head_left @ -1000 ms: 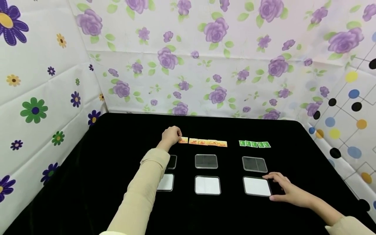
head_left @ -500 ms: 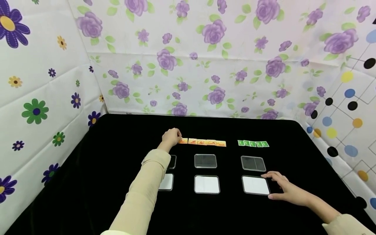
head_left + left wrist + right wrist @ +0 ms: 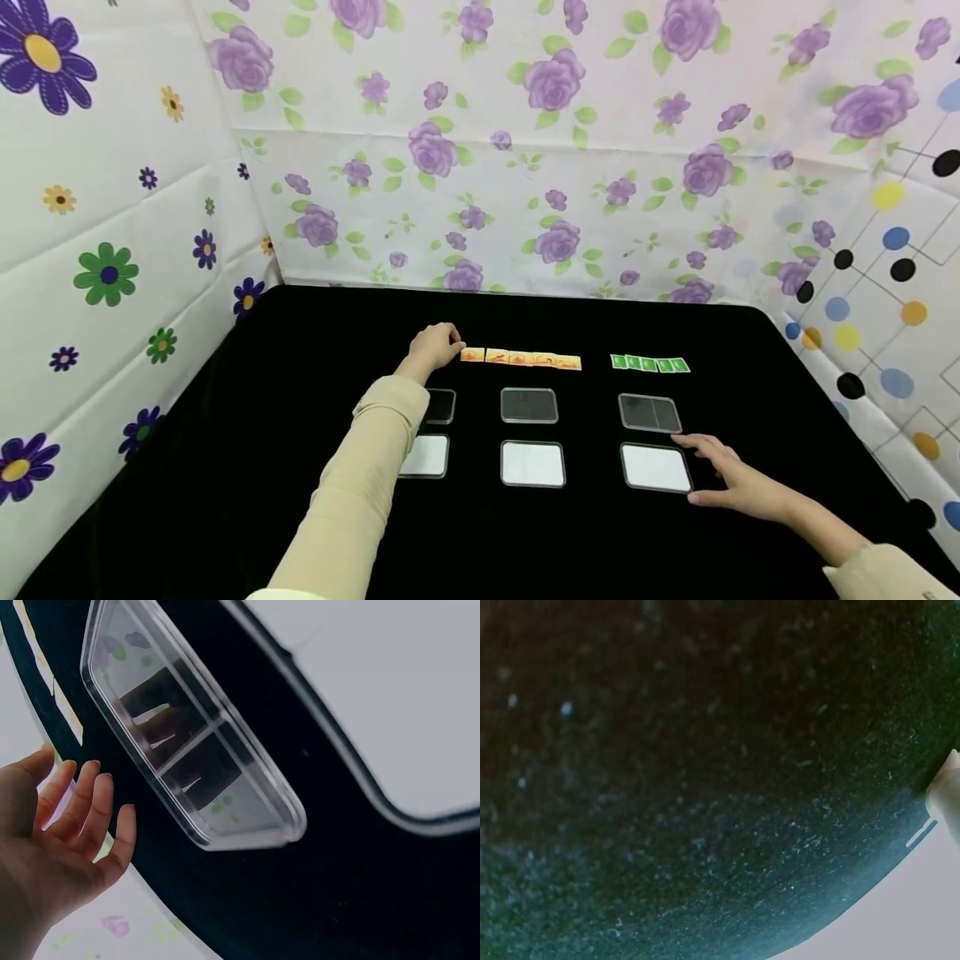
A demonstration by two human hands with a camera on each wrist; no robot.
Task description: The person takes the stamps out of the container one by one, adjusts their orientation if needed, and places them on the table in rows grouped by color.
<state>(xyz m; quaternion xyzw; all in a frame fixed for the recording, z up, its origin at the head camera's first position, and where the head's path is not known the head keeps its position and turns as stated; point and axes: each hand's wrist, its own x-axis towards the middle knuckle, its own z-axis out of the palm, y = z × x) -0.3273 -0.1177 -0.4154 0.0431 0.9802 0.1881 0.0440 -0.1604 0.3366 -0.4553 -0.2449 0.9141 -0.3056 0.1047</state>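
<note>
At the left end of a row of orange stamps, my left hand has its fingertips right at the edge of the leftmost orange stamp. In the left wrist view the fingers of that left hand are loosely bent and hold nothing, beside a clear plastic case. My right hand spreads thumb and fingers around the right edge of a white-filled clear case, its fingertips at the corners. Only a fingertip of it shows in the right wrist view.
A row of green stamps lies at the back right. Two more clear cases, one in the middle and one at right, lie in front. White-filled cases stand in the middle and at left, partly behind my left sleeve.
My left hand has drawn slightly left off the leftmost orange stamp, so more of it shows. The right hand stays by the right white-filled case. The head view has shifted a little.
</note>
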